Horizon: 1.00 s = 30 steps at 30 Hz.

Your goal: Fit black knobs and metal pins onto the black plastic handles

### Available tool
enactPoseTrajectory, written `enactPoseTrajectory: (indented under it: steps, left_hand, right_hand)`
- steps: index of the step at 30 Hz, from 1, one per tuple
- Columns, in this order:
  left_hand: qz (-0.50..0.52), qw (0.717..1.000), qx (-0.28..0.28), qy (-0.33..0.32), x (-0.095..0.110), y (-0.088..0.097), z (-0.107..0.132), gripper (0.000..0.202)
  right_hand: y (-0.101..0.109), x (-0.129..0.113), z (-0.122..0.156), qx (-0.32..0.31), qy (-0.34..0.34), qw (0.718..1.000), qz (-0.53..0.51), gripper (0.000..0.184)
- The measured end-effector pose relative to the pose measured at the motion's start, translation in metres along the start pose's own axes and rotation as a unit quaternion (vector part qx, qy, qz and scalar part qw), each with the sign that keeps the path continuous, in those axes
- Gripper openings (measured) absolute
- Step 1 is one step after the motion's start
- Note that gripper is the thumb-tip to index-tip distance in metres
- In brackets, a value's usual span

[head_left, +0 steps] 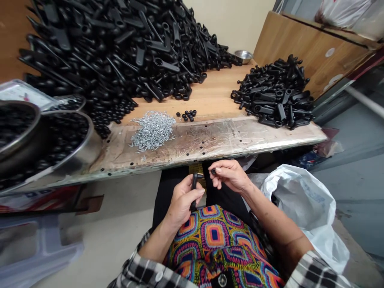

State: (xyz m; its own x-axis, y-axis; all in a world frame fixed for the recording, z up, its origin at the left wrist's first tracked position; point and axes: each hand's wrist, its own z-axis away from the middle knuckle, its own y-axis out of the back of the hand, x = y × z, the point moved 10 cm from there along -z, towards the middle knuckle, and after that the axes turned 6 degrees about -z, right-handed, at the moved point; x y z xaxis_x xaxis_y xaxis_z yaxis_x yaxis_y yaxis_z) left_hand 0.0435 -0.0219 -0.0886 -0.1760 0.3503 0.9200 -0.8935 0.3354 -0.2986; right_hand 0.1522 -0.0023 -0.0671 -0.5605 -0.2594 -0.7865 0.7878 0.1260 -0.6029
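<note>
My left hand (181,202) is closed around a black crank handle (194,184), held upright over my lap just below the table edge. A short stub at the handle's top points right. Close by, my right hand (231,176) pinches a small round black knob (213,171) between thumb and fingers, a small gap from the stub. On the table beyond lie a heap of small silvery pins (153,130) and several loose black knobs (189,116). A smaller heap of black crank handles (274,96) sits at the right.
A large mound of black handles (129,44) fills the back left of the table (216,90). Metal bowls of black knobs (94,138) stand at the left. A small metal bowl (243,56) is at the back. An open white plastic bag (315,200) stands right of my lap.
</note>
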Motion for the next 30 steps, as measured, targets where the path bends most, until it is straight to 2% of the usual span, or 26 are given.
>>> enactPoseTrajectory:
  steps: [2, 5, 7, 10, 17, 25, 30]
  left_hand:
    - [-0.066, 0.996, 0.043, -0.048, 0.013, 0.008, -0.001, 0.024]
    - [-0.181, 0.968, 0.129, -0.117, 0.037, 0.025, -0.002, 0.019]
    - [-0.247, 0.944, 0.17, -0.139, 0.051, 0.034, -0.003, 0.015]
    - [-0.312, 0.919, 0.196, -0.142, 0.063, 0.04, -0.004, 0.011]
    - [-0.389, 0.888, 0.197, -0.145, 0.069, 0.037, -0.006, 0.011]
    - [-0.377, 0.9, 0.154, -0.155, 0.064, 0.028, -0.003, 0.011]
    - [-0.369, 0.904, 0.157, -0.152, 0.062, 0.03, 0.003, 0.012]
  right_hand:
    - [-0.008, 0.003, -0.013, -0.013, -0.011, 1.0, 0.002, 0.022]
    - [-0.022, 0.006, -0.03, -0.03, -0.009, 0.999, -0.006, 0.02]
    - [-0.029, 0.009, -0.037, -0.035, -0.005, 0.999, -0.021, 0.02]
    - [-0.036, 0.013, -0.043, -0.031, 0.005, 0.998, -0.049, 0.02]
    - [-0.029, 0.02, -0.042, 0.019, 0.015, 0.998, -0.049, 0.022]
    - [-0.023, 0.021, -0.036, 0.045, 0.026, 0.998, -0.03, 0.02]
    - [-0.028, 0.022, -0.03, 0.031, 0.023, 0.999, -0.026, 0.023]
